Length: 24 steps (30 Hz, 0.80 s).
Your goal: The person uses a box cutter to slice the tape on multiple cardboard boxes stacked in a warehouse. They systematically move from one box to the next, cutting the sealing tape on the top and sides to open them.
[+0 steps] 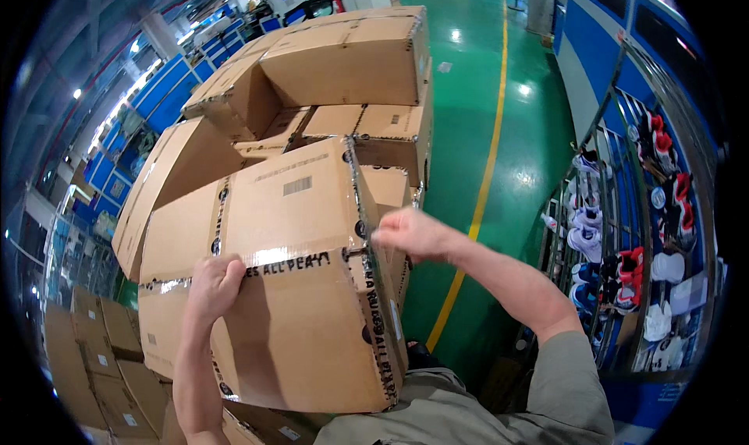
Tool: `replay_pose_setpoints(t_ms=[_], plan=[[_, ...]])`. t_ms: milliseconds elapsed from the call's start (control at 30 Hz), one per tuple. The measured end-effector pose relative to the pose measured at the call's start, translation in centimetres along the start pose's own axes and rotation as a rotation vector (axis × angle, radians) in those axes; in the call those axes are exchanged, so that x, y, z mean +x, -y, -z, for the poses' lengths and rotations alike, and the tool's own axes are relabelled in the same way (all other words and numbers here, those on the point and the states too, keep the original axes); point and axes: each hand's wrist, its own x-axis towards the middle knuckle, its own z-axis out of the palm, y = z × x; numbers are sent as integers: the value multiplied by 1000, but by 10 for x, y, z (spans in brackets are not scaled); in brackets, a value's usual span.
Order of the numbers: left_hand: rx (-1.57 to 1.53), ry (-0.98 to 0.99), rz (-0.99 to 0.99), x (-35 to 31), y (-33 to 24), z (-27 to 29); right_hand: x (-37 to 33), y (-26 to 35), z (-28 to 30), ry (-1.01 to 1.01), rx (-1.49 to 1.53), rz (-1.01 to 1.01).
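Observation:
A large brown cardboard box (289,332) is directly in front of me, with clear tape printed in black along its edges. My left hand (214,287) is closed against the taped edge between its upper and front faces. Whatever those fingers hold, if anything, is hidden. At the box's right side, by the taped corner, my right hand (406,233) is closed too, fingers curled inward. I cannot make out anything in its grip.
More cardboard boxes (339,67) are stacked beyond, and others (117,367) stand low at the left. To the right, a metal rack (616,211) carries several shoes (585,238). A yellow line (490,168) runs along the green floor (456,133).

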Motion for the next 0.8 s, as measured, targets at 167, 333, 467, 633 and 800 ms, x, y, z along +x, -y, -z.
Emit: replay_pose_setpoints(t_ms=[167,333,467,633,800], plan=[[-16,-17,5,-1,-9,1,51,-3,61,-243,362,-1],[1,97,-7,12,-1,-10,29,1,57,-181,-79,17],[41,160,-97,12,12,-8,0,-8,24,-14,-217,226],[106,238,-97,13,4,-3,-28,6,14,317,-80,-169],[175,313,-138,15,-1,5,-6,16,-10,146,-78,-111]])
